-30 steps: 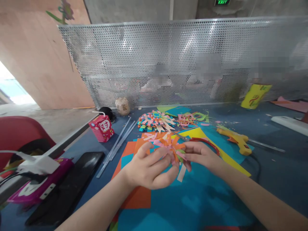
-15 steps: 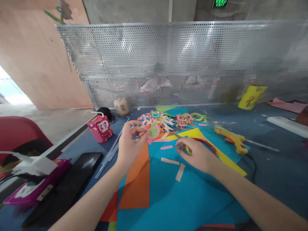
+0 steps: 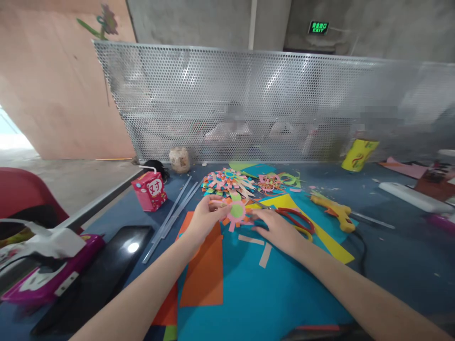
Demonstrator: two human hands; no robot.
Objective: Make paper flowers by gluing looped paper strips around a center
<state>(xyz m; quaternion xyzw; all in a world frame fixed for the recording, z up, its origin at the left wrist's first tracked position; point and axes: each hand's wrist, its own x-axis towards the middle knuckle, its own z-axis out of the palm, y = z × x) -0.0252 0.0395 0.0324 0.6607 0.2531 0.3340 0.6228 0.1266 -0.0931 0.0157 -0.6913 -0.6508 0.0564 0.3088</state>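
Observation:
My left hand (image 3: 206,215) is closed, its thumb and fingers pinching the left edge of a paper flower (image 3: 238,211). The flower has a round green middle, a pink ring and short pink, orange and green strips round its rim. At its right edge, the curled fingertips of my right hand (image 3: 275,229) meet the orange strips. Scissors (image 3: 296,218) with red and yellow handles lie just behind the right hand. Below the flower, pale paper strips (image 3: 265,255) rest on a blue sheet (image 3: 270,293), beside an orange sheet (image 3: 202,279).
Behind the flower sit a many-petalled paper flower (image 3: 227,180) and paper scraps (image 3: 272,183). To the right lies a yellow glue gun (image 3: 334,210) with its cord. Clear sticks (image 3: 174,210), a pink drink box (image 3: 149,190), a phone (image 3: 95,279) and a purple power strip (image 3: 53,279) stand left.
The paper flower has been lowered and moved slightly right, its green middle now facing me. My right hand has moved left to the flower's edge, away from the scissors handles.

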